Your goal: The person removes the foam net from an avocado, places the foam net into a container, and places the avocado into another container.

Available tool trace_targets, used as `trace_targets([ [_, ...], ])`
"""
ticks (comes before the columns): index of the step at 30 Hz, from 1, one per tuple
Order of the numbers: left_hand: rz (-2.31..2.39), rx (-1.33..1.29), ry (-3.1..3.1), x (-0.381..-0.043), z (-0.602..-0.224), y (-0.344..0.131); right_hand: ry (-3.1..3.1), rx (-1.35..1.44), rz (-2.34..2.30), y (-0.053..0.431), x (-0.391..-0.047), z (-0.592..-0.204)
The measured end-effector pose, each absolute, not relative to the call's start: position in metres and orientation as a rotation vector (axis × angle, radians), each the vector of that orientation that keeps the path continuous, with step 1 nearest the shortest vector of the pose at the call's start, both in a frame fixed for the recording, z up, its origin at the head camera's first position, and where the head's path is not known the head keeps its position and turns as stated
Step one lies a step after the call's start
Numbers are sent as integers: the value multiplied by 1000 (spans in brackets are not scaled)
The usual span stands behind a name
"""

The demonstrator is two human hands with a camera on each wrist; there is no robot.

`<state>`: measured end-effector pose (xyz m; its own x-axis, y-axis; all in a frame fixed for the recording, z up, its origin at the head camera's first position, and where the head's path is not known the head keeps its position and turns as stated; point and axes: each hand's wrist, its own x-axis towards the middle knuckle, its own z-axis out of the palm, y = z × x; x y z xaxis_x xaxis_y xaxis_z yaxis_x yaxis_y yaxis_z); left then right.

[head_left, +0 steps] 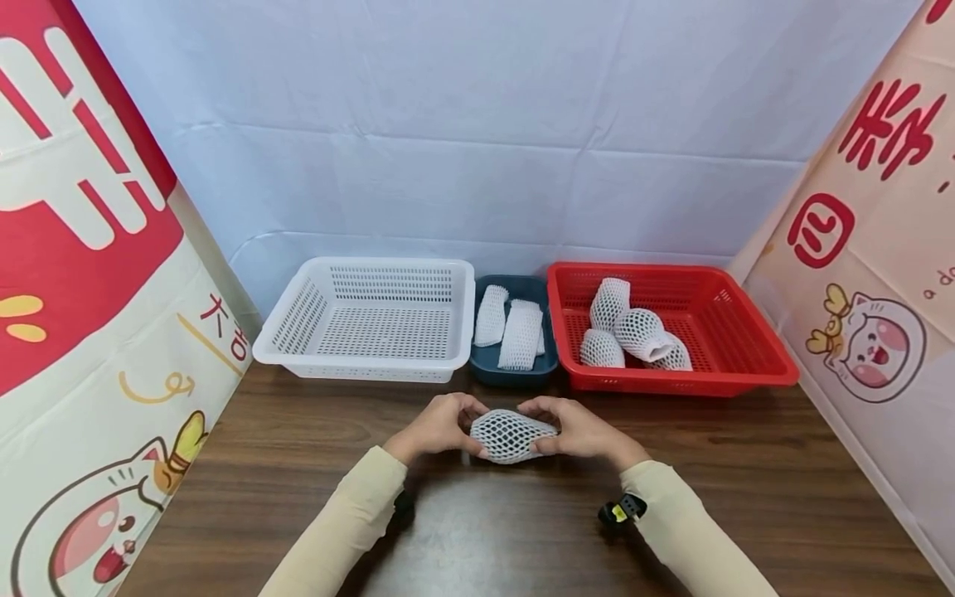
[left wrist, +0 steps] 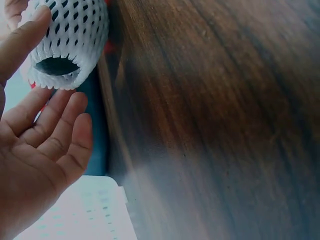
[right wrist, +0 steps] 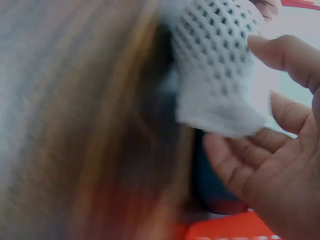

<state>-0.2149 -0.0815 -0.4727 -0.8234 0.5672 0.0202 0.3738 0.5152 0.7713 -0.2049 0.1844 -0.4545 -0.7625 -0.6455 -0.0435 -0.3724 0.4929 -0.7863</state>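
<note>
Head: high, facing forward-down over worktop (head_left: 515, 539)
Left wrist: close, facing left grip (left wrist: 45, 150)
Right wrist: close, facing right grip (right wrist: 282, 172)
All share: netting (head_left: 509, 436)

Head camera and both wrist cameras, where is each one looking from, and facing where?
Head: worn on the head, facing forward and down at the table; both sleeves, left hand and right hand show.
Left wrist: on that wrist, facing the foam net; left hand shows, apparently a bit of the right too.
Right wrist: on that wrist, facing the foam net's other end; right hand shows, apparently some of the left too.
Shared: both wrist views show the foam net and the blue tray.
</note>
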Motion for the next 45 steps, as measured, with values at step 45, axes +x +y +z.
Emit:
trace_targets([
  [45,1283,863,2478,-212,-474,-87,2536,-912,-1151,203,-191,-475],
])
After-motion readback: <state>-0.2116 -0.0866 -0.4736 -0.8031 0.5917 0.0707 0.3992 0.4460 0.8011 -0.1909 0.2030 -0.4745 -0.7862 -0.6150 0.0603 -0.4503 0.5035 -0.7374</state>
